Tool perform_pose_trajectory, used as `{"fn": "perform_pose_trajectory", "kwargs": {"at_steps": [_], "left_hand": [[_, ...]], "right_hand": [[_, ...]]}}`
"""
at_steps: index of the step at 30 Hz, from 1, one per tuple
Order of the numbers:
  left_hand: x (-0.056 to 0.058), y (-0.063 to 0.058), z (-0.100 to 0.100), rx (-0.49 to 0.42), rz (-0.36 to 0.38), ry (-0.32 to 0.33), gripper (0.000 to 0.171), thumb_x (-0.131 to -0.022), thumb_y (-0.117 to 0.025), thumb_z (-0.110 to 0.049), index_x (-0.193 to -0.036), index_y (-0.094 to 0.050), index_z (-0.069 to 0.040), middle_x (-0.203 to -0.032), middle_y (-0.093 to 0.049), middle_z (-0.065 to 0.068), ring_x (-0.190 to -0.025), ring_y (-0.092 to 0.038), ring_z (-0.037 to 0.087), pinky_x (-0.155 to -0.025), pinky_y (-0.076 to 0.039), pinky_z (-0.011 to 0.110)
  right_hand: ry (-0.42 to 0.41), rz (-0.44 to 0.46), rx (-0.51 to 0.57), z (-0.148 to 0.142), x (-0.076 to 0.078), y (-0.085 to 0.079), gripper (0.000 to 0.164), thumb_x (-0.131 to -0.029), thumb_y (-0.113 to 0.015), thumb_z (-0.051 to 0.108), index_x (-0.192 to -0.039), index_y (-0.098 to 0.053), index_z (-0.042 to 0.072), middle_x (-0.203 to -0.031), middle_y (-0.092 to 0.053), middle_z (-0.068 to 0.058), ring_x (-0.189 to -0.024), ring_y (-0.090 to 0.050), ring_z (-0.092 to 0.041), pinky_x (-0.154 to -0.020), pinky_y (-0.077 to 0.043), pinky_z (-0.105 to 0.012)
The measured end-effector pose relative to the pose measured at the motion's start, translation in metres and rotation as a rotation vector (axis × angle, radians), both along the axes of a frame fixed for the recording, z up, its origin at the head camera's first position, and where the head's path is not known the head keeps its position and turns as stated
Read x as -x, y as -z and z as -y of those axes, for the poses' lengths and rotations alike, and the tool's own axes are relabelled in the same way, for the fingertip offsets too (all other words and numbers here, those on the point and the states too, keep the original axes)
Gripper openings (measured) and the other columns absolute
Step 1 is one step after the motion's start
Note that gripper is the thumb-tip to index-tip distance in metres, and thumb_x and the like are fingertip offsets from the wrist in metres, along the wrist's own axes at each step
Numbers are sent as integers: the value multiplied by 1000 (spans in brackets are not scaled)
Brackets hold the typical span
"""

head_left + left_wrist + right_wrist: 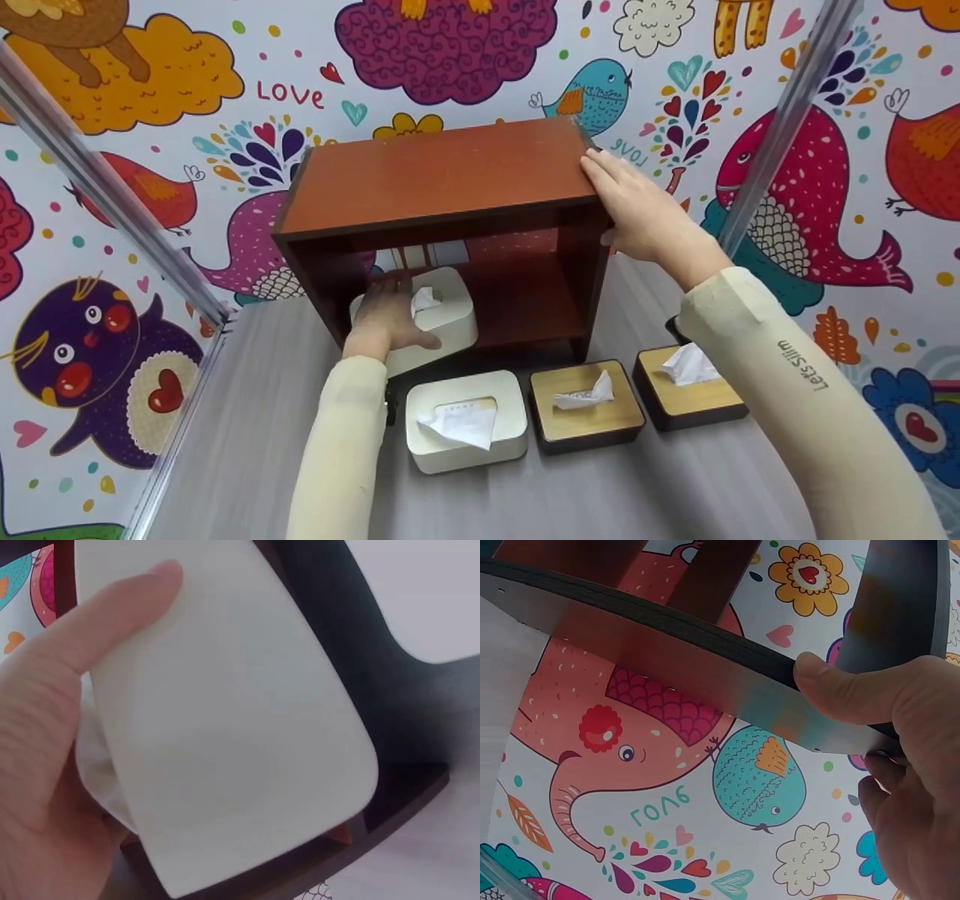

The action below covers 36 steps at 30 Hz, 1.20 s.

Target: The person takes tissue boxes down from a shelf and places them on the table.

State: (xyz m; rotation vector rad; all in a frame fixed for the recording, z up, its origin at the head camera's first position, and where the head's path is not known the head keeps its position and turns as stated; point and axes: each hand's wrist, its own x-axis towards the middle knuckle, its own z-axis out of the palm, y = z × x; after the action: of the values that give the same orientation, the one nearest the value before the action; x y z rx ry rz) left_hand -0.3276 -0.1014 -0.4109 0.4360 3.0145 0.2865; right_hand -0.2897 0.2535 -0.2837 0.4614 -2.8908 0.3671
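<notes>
A white tissue box (454,322) with a tuft of tissue on top stands tilted at the left side of the brown wooden shelf's (442,176) opening. My left hand (386,319) grips this box, with the thumb pressed on its front wall (232,712) in the left wrist view; the other fingers are mostly hidden behind it. At the shelf's upper right corner, my right hand (649,217) holds the top board. Its thumb (821,682) lies on the dark front edge in the right wrist view, and the fingers wrap over the corner.
In front of the shelf, a second white tissue box (465,450) sits on the grey table (255,420). Right of it are two wood-topped tissue boxes, one in the middle (592,424) and one farther right (697,405). A cartoon-printed wall (285,45) stands behind the shelf.
</notes>
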Motion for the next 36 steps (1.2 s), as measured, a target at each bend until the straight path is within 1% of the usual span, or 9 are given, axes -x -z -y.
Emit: {"fn": "perform_pose_trajectory", "kwargs": {"at_steps": [6,12,18,23,28,36], "left_hand": [[1,8,1,3,-52,12,127,-58,-81,-61,-153,-23,-2,-156,-31,20,-145,-28,41,-119,-30,49],[-2,12,2,5,-73,8,126,-59,-80,-62,-153,-23,-1,-156,-30,19,-144,-28,40,-117,-31,50],[-4,12,1,17,-86,11,125,-60,-78,-64,-153,-22,-1,-155,-32,20,-143,-29,40,-116,-33,50],[-4,14,0,39,-96,7,127,-60,-77,-65,-154,-20,-1,-153,-33,20,-142,-29,40,-116,-33,49],[-5,14,-1,31,-110,13,124,-60,-78,-64,-152,-24,0,-152,-34,21,-141,-31,40,-116,-34,49],[-7,13,-1,20,-115,-9,125,-60,-78,-65,-152,-24,0,-152,-36,20,-140,-34,39,-116,-33,51]], "right_hand": [[5,-4,3,0,0,1,106,-77,-78,0,-158,-12,18,-166,-12,-6,-152,-14,-33,-115,-29,-59],[6,-14,-1,1,-1,3,105,-76,-78,0,-158,-14,18,-165,-13,-6,-151,-16,-34,-116,-27,-59],[8,-27,-4,0,-1,4,104,-76,-78,0,-157,-15,17,-165,-15,-7,-151,-17,-33,-116,-29,-59],[11,-23,-10,0,-1,4,104,-76,-78,-1,-157,-15,17,-165,-14,-7,-151,-16,-32,-117,-27,-57],[18,-24,-7,-1,-1,4,104,-76,-77,-1,-157,-15,17,-165,-14,-7,-152,-15,-32,-117,-27,-57],[9,-26,-12,1,0,2,105,-76,-78,-1,-157,-14,17,-165,-14,-7,-151,-16,-33,-116,-28,-58]]}}
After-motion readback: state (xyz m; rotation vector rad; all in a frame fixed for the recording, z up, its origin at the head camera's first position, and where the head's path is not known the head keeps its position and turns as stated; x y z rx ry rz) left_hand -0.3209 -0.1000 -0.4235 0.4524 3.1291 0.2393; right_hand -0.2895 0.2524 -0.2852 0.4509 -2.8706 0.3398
